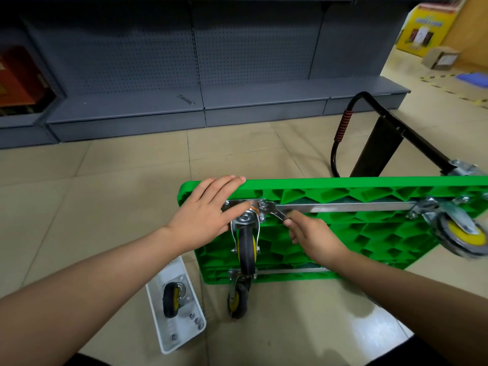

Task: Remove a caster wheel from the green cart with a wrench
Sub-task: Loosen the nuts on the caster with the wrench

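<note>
I am looking down at the cart, which is standing on its long edge on the floor with its ribbed underside facing me and its black handle folded out behind on the right. Beyond it the grey shelf is running across the far side, with a spare spanner lying on its base.

On the near left a white tray is lying on the floor, holding a loose wheel and a few nuts.

The caster I am working on is sitting at the cart's upper left corner, its plate against the underside and its wheel hanging down toward me. A second one is showing below it, and a third at far right.

My left hand is lying flat over the corner, fingers straight along the top edge and the thumb side against the caster plate, steadying it and gripping nothing.

My right hand is curled round the wrench, holding its near end. The wrench's long axis is running up and left from that hand, and its head is sitting on a bolt at the plate's right edge, just beside my left hand. So the bolt is lying left of and slightly above my grip, and the right hand is the one to swing; I judge the stroke has to sweep round that bolt without fouling the steel bar running right from the plate.
</note>
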